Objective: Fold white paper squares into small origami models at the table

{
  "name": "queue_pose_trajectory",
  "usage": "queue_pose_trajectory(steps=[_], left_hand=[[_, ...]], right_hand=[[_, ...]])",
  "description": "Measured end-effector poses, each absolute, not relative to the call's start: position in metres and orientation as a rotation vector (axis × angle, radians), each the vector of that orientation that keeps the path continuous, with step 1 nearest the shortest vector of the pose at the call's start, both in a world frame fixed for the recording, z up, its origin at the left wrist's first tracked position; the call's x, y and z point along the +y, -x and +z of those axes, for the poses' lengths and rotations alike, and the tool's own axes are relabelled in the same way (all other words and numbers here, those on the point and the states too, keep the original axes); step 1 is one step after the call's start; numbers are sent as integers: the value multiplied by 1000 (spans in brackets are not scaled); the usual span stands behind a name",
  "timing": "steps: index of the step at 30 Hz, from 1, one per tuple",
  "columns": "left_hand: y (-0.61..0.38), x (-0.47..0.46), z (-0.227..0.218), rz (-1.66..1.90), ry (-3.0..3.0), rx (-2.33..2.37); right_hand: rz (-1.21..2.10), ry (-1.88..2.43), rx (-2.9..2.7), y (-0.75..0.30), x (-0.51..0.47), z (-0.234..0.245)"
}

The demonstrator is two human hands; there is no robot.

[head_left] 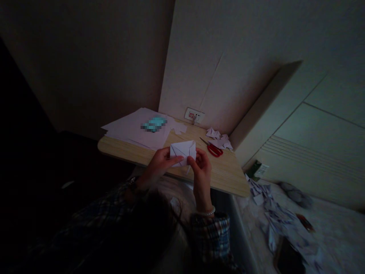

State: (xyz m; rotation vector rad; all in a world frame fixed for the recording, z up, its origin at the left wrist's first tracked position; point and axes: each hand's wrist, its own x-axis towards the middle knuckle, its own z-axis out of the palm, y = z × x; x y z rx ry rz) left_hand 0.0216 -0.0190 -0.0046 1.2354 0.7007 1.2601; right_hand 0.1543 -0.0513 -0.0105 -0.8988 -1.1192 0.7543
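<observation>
Paper (181, 147), folded into a packet, sits in the head view over the near edge of the tabletop (226, 175), gripped between my left hand (160, 161) and right hand (202, 163); thumbs press its face, probably keeping creases flat. Scissors (214, 150) lie beyond, perhaps leaving working room.

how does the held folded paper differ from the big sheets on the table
The folded paper is smaller than the big sheets. The folded paper shows creases; the big sheets look unfolded. The folded paper is held; the big sheets lie on the table. Both look whitish.
</observation>
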Motion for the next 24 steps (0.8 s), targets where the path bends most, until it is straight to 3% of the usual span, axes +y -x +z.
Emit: queue_pose_trajectory(steps=[15,20,24], left_hand=[[-16,-14,-6,1225,-1351,759],[-15,-16,-6,1391,-1287,728],[-17,-22,-4,1198,-1065,541]], right_hand=[[806,951,-1153,-155,-51,-13],[339,910,-1273,-160,-52,-15],[39,877,-1423,-164,-56,-18]])
